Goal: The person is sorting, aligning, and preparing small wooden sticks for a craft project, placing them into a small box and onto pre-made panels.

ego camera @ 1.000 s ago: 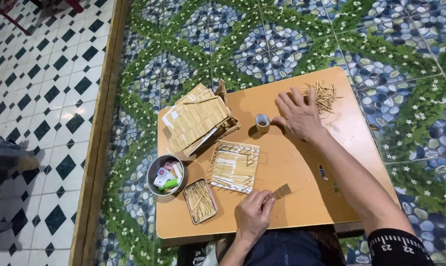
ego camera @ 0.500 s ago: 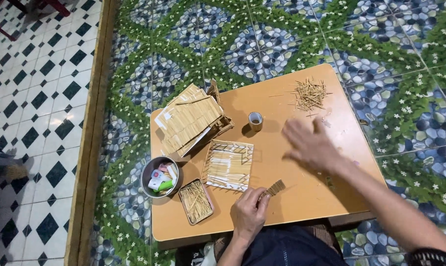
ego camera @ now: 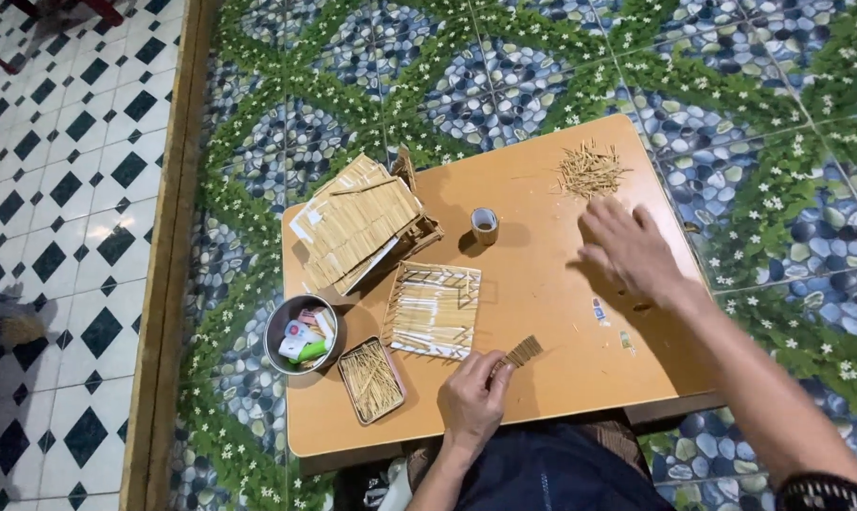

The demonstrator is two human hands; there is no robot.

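A small row of sticks (ego camera: pixel 522 352), joined side by side into a short strip, lies near the front edge of the counter (ego camera: pixel 561 378), pinched at its near end by the left hand (ego camera: pixel 474 397). Judging from how things lie, the work looks well advanced: a model house (ego camera: pixel 362 225) with a stick-covered roof stands at the far left of the counter, and a flat stick panel (ego camera: pixel 434 309) with a framed edge lies just in front of it, close to the strip. The strip itself is short, and plenty of material is left: a loose pile of sticks (ego camera: pixel 590 171) sits at the far right, and a shallow tray of sticks (ego camera: pixel 371 379) lies at the near left beside a round tin (ego camera: pixel 300 333) holding small coloured items. A small roll of tape (ego camera: pixel 485 225) stands upright in the middle.

The left hand is curled, its fingers closed on the strip, wrist coming in from the near edge. The right hand (ego camera: pixel 629 248) is stretched out over the counter towards the loose pile, fingers spread and slightly blurred, holding nothing that can be seen. Its forearm runs diagonally in from the lower right.
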